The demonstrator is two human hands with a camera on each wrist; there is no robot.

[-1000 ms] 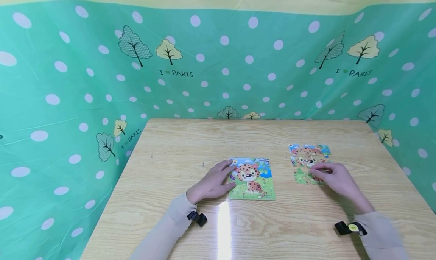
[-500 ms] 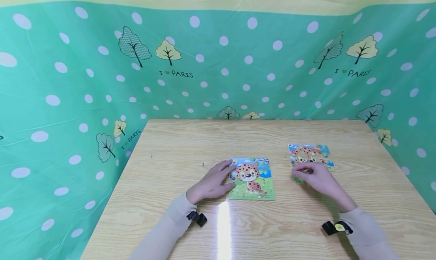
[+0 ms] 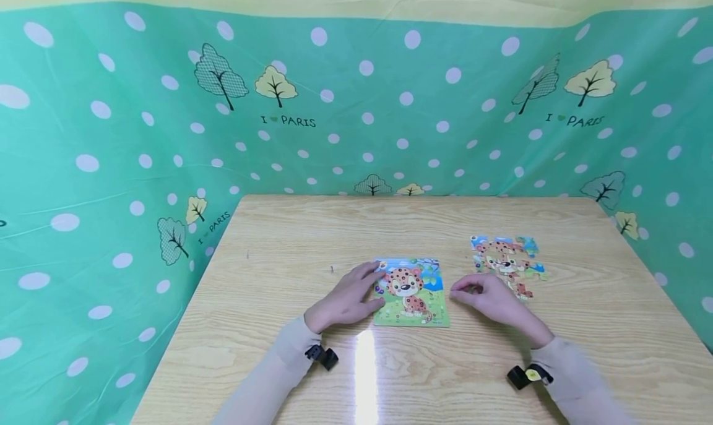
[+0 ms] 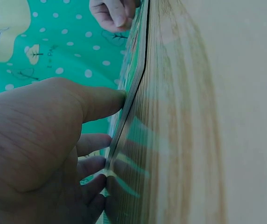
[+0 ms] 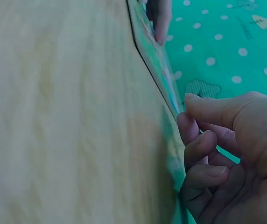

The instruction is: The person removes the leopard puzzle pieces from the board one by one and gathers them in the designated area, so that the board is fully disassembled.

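Observation:
A square leopard picture board (image 3: 412, 313) lies flat at the middle of the table, seen edge-on in the left wrist view. My left hand (image 3: 348, 295) rests on its left side, thumb (image 4: 108, 103) and fairly straight fingers touching the board. Beside the right edge of the board, my right hand (image 3: 492, 298) has its thumb (image 5: 208, 107) and forefinger brought together in a pinch. It appears to hold a small puzzle piece, mostly hidden by the fingertips. Behind that hand lie loose leopard puzzle pieces (image 3: 504, 264), set out in rough rows; the hand covers the nearest left part.
The wooden table (image 3: 289, 233) carries a bright light streak (image 3: 366, 375) in front of the board. A green dotted cloth (image 3: 356, 103) hangs around the back and sides. A tiny dark speck (image 3: 332, 269) lies left of the board.
My right hand has moved left from the loose pieces to the right edge of the board, fingers staying pinched. My left hand and the board have stayed put.

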